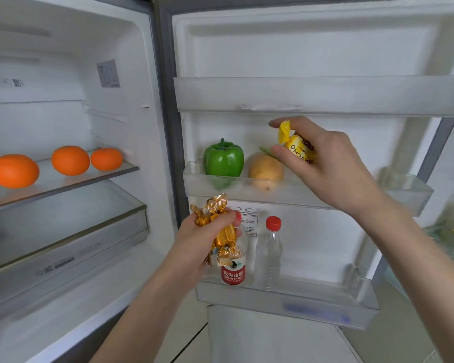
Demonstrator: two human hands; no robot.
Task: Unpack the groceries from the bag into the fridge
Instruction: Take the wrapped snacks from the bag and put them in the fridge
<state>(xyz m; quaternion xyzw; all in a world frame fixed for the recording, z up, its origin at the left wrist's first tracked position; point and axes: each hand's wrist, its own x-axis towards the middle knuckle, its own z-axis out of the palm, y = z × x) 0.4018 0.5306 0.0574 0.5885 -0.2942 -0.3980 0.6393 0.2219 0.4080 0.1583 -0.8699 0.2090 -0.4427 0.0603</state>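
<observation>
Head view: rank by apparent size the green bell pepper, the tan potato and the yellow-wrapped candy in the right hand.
1. Green bell pepper
2. Tan potato, partly behind the frosted bin wall
3. Yellow-wrapped candy, partly hidden by fingers, nearer the camera

Yellow wrapped candy [298, 145] above door shelf, gold-wrapped candies [222, 231] bunched — lower left

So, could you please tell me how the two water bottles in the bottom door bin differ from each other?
The left bottle carries a red label with white lettering, while the right bottle is plain and clear with no label showing. The right bottle's red cap is in full view; the left bottle's top is hidden behind the left hand and its gold-wrapped candies. Both stand upright, side by side, in the lower door bin.
</observation>
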